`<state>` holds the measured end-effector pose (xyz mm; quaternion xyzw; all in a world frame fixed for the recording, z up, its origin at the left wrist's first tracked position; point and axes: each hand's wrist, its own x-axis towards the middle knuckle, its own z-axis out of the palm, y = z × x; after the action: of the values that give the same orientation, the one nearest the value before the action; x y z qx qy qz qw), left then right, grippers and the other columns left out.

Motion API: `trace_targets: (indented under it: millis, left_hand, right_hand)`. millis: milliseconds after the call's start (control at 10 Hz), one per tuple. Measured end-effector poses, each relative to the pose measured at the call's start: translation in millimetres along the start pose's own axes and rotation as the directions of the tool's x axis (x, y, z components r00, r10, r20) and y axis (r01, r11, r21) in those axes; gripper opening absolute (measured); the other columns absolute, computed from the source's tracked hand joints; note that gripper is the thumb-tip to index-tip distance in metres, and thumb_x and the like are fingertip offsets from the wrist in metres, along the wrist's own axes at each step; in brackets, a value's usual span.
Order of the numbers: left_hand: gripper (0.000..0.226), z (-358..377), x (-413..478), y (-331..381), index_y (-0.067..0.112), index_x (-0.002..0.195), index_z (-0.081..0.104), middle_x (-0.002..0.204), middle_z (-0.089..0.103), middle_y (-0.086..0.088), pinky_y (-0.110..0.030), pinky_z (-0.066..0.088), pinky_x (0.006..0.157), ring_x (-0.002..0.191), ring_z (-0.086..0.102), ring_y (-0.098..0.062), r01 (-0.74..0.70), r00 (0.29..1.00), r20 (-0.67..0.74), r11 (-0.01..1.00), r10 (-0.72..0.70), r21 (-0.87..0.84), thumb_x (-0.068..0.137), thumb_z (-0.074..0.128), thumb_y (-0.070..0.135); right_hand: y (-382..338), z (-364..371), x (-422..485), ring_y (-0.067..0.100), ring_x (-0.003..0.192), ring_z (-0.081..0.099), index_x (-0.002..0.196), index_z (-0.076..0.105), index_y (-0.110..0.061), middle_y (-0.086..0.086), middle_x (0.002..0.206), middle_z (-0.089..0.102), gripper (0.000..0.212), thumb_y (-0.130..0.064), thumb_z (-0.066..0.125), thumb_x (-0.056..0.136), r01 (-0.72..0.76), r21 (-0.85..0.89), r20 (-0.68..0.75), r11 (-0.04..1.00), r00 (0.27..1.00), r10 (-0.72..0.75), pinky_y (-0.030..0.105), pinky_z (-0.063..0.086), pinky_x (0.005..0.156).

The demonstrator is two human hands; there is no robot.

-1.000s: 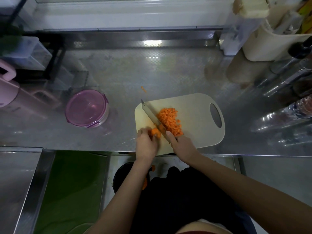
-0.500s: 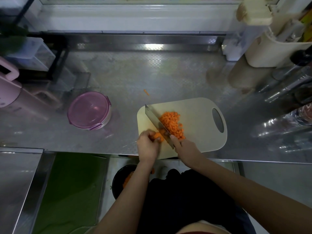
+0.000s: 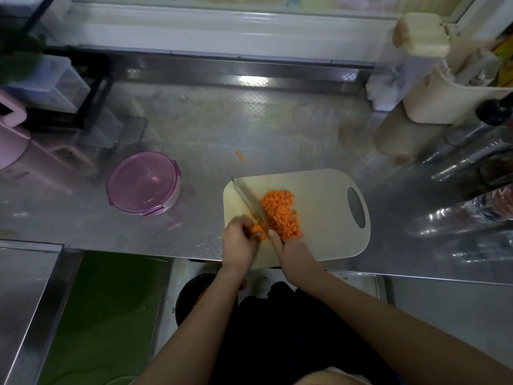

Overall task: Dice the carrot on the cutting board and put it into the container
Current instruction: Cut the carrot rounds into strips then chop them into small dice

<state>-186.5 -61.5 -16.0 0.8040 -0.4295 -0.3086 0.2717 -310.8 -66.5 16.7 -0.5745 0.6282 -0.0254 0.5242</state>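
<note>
I have only one camera, and it is worn on my head. It looks forward and steeply down, from quite close above. My fingers point(image 3: 273, 238) lie just below the middle of the view. Beyond them the wide view reaches the counter point(image 3: 277, 129) and the back wall point(image 3: 222, 31); nearer than them, my arms point(image 3: 388, 315).

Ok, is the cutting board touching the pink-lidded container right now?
Apart. The head view shows bare steel counter between the cutting board and the pink-lidded container to its left.
</note>
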Motion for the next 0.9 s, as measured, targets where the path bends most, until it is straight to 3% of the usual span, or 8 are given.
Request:
trace_targets:
  millis: [100, 200, 300, 400, 500, 900]
  left_hand:
    - [0.009, 1.6, 0.6, -2.3, 0.005, 0.080, 0.059, 0.080, 0.060, -0.011, -0.025, 0.039, 0.062, 0.073, 0.055, -0.024, -0.009, 1.000, 0.005, 1.000, 0.009, -0.008, 0.075, 0.065, 0.004]
    - [0.012, 2.1, -0.6, -1.2, 0.009, 0.080, 0.056, 0.082, 0.058, -0.007, -0.018, 0.031, 0.059, 0.073, 0.052, -0.019, 0.005, 1.000, 0.019, 1.000, -0.004, -0.021, 0.076, 0.065, 0.003]
    - [0.014, 4.8, -0.5, -3.6, 0.010, 0.082, 0.057, 0.085, 0.060, -0.008, -0.015, 0.032, 0.061, 0.076, 0.053, -0.018, 0.021, 1.000, 0.003, 0.998, -0.021, -0.066, 0.075, 0.066, 0.003]
    - [0.014, 5.8, -0.1, -4.4, 0.010, 0.084, 0.057, 0.089, 0.061, -0.008, -0.015, 0.031, 0.062, 0.078, 0.053, -0.018, 0.052, 0.999, 0.012, 0.997, -0.052, -0.060, 0.076, 0.065, 0.003]
    - [0.014, 5.9, -0.5, -4.2, 0.011, 0.084, 0.057, 0.089, 0.059, -0.006, -0.014, 0.030, 0.062, 0.078, 0.051, -0.017, 0.048, 0.999, 0.008, 0.997, -0.048, -0.067, 0.077, 0.066, 0.002]
    - [0.021, 6.7, -1.4, -2.4, 0.015, 0.078, 0.053, 0.085, 0.059, -0.005, -0.019, 0.038, 0.067, 0.077, 0.053, -0.016, 0.069, 0.998, -0.001, 0.993, -0.069, -0.092, 0.075, 0.069, 0.002]
  right_hand:
    - [-14.4, 1.2, 3.8, 0.025, 0.089, 0.052, 0.146, 0.021, -0.002, 0.024, 0.118, 0.054, 0.048, -0.016, 0.031, 0.102, 0.010, -0.217, 0.014, 0.976, 1.000, -0.007, 0.029, 0.035, 0.061]
    - [-6.5, 0.2, 14.4, 0.029, 0.093, 0.057, 0.136, 0.042, -0.003, 0.012, 0.092, 0.055, 0.044, -0.029, 0.032, 0.102, 0.027, -0.085, -0.051, 0.996, 0.998, -0.031, 0.029, 0.036, 0.066]
    - [-4.0, -6.4, 18.3, 0.019, 0.080, 0.050, 0.087, 0.061, -0.002, 0.008, 0.081, 0.053, 0.058, -0.050, 0.030, 0.098, 0.079, -0.061, -0.025, 0.995, 0.996, -0.081, 0.027, 0.035, 0.073]
    - [-2.3, -8.3, 20.3, 0.018, 0.060, 0.047, 0.052, 0.042, -0.015, 0.003, 0.058, 0.047, 0.058, -0.048, 0.031, 0.098, 0.123, -0.078, -0.046, 0.989, 0.991, -0.126, 0.027, 0.034, 0.069]
    - [-4.4, -14.1, 14.7, 0.014, 0.054, 0.045, 0.050, 0.040, -0.015, 0.001, 0.052, 0.044, 0.060, -0.049, 0.029, 0.098, 0.132, -0.075, -0.072, 0.988, 0.988, -0.137, 0.027, 0.034, 0.066]
    - [11.2, -16.2, 2.8, 0.024, 0.074, 0.054, 0.067, 0.052, -0.013, 0.009, 0.076, 0.057, 0.056, -0.054, 0.027, 0.096, 0.089, -0.066, -0.022, 0.994, 0.996, -0.091, 0.028, 0.039, 0.071]
